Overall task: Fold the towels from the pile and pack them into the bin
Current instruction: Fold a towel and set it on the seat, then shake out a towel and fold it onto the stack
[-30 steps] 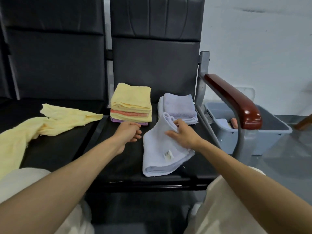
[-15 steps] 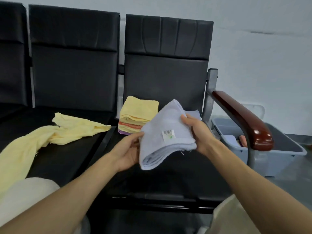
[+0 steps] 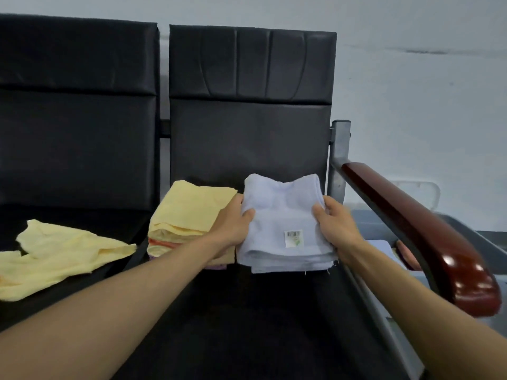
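A folded pale lavender towel with a barcode label lies on top of the stack of lavender towels at the back of the black seat. My left hand grips its left edge and my right hand grips its right edge, thumbs on top. Just left of it sits a stack of folded yellow towels with an orange and a purple one beneath. An unfolded yellow towel sprawls on the neighbouring seat. The grey bin stands on the floor to the right, behind the armrest, mostly hidden.
A dark red wooden armrest on a grey metal post runs between the seat and the bin. Black seat backs rise behind the stacks. A pale wall lies beyond.
The lavender towel was lifted off the seat front with both hands, carried back and set onto the lavender stack. My view moved forward and up.
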A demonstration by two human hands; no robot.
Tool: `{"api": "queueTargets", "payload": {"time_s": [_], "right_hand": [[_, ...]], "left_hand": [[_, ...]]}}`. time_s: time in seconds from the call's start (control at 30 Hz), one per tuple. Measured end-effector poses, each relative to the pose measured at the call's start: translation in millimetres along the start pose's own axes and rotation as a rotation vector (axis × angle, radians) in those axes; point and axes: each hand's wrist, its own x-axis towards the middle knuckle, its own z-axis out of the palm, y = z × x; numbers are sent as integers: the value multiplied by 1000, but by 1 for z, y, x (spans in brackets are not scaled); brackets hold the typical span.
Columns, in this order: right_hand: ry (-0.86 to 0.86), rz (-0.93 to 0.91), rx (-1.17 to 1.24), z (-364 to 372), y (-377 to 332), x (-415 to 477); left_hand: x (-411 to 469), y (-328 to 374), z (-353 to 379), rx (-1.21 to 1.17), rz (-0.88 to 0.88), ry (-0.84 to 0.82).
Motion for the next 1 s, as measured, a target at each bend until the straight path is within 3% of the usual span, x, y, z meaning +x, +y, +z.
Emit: {"api": "queueTargets", "payload": {"time_s": [0.13,0.27,0.47,0.7,0.87,1.0], "right_hand": [[70,4,-66,-1,17,46],[34,66,-251,6,49,62],[138,74,-362,16,67,61],[179,-155,-799,28,36,27],[-4,-321,-700,72,-10,-19],[-188,-393,-577,125,-48,-60]], "left_hand": [[45,0,29,34,-11,40],[65,-18,57,70,-148,-7],[60,-40,70,-71,-219,-54],[15,-35,28,-132,-117,-186],[-29,-50,-41,-178,-105,-170],[-68,-71,-108,-164,-105,-44]]}}
